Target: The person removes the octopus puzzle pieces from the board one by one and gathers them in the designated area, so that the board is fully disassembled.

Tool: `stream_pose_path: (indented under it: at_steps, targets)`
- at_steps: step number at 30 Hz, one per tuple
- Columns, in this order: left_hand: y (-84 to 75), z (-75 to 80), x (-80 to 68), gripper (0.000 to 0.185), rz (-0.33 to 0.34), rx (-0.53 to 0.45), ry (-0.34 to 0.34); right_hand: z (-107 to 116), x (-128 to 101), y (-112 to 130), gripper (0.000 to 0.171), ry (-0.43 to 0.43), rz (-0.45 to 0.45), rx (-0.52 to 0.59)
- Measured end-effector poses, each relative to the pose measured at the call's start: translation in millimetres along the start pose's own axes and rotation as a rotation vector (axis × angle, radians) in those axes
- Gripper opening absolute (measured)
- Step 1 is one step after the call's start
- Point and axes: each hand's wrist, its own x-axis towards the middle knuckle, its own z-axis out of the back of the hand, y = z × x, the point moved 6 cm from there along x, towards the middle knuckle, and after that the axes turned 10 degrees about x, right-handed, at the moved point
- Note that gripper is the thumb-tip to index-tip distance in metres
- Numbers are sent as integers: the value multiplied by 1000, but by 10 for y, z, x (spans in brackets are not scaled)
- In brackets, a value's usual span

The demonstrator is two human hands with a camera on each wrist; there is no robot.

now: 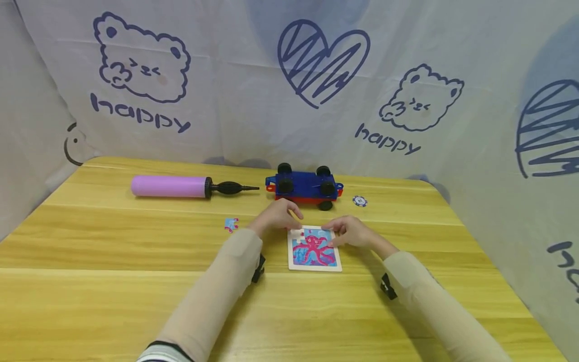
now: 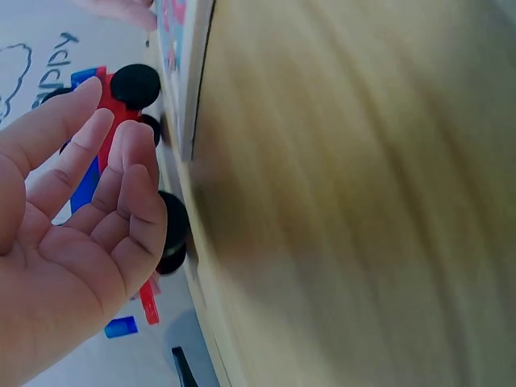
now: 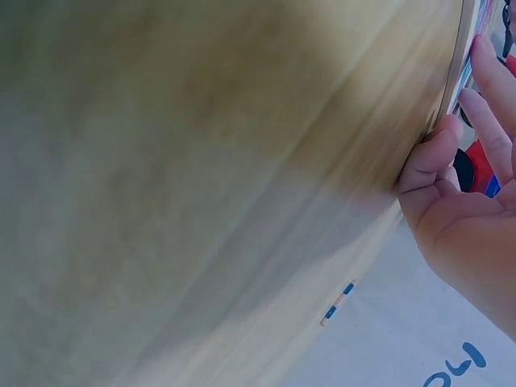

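Observation:
A white-framed jigsaw puzzle (image 1: 315,250) with a pink octopus on blue lies flat on the table, a pale bare gap at its upper left. My left hand (image 1: 279,216) hovers by that corner. In the left wrist view its fingers (image 2: 137,201) are loosely bent with nothing between them. My right hand (image 1: 353,232) is at the puzzle's upper right, fingertips at the frame; the right wrist view shows a finger (image 3: 492,72) reaching over the board's edge. A loose puzzle piece (image 1: 231,224), blue and pink, lies to the left of the left hand.
Behind the puzzle sits a blue and red toy car (image 1: 305,185), two parts stacked, black wheels upward. A purple hand pump (image 1: 172,186) with a black nozzle lies back left. A blue and white poker chip (image 1: 360,201) lies right of the car. A printed curtain (image 1: 253,100) hangs behind the table.

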Motion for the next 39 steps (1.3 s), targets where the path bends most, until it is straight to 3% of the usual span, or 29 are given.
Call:
stream_pose_path:
  at_steps: [18,33,39]
  targets:
    - [-107,-175,89,15,45,183,91,-11,-1,7,38,2,8,21]
    - [-122,-207,109,11,62,203,83,-12,-4,25,35,21,61,29]
    - [-125,-208,71,14,104,176,88,-22,-5,29,34,27,69,35]
